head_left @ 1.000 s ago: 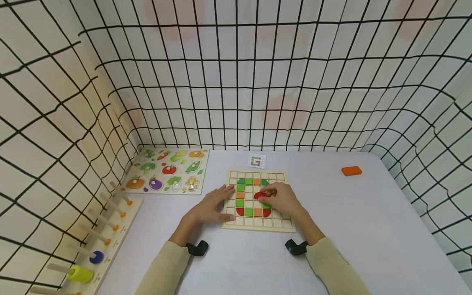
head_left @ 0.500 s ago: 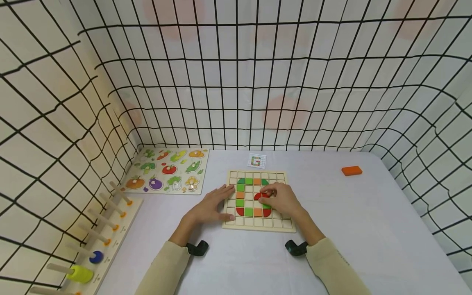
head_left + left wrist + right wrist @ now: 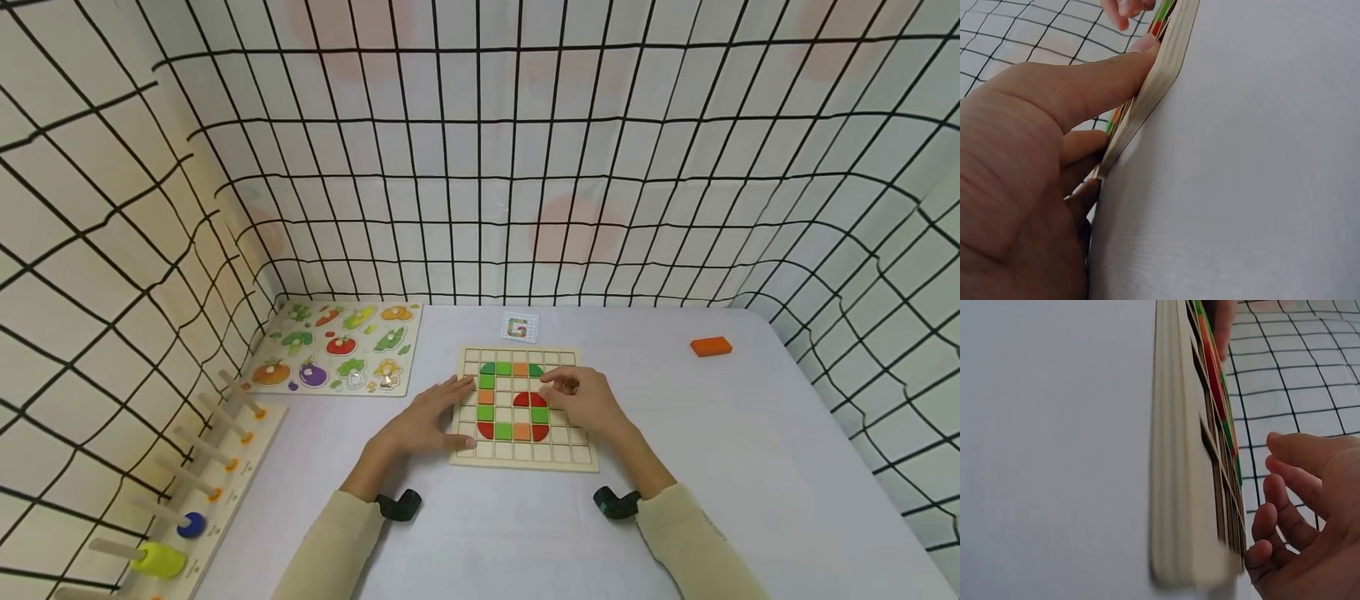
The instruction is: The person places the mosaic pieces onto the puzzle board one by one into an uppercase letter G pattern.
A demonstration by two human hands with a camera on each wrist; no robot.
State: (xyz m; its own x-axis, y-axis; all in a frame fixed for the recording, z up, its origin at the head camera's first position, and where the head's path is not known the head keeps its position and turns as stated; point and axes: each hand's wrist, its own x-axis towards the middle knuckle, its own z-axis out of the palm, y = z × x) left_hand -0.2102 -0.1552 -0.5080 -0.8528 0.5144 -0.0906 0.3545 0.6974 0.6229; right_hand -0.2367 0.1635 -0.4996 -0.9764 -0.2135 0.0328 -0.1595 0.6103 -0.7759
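A pale wooden grid board (image 3: pixel 525 457) lies on the white table, with green, orange and red tiles set in a G-like outline. My left hand (image 3: pixel 418 423) rests at the board's left edge, fingers spread; in the left wrist view the thumb (image 3: pixel 1110 78) touches the rim. Just right of the tiles, my right hand (image 3: pixel 588 405) hovers over the board holding nothing. Its fingers are loosely bent and apart in the right wrist view. Near its fingertips lie a rounded red tile (image 3: pixel 521 400) and, beside it, another red tile (image 3: pixel 537 400).
A small pattern card (image 3: pixel 520 327) lies behind the board. At the back left is a vegetable puzzle (image 3: pixel 402 343). A peg stand (image 3: pixel 264 429) with a blue ring (image 3: pixel 192 524) and yellow rings (image 3: pixel 161 559) runs along the left. An orange block (image 3: pixel 711 347) sits far right.
My right hand has let go of the red tile, which now lies flat in the grid, and has drawn back slightly to the right. The left hand stays at the board's edge.
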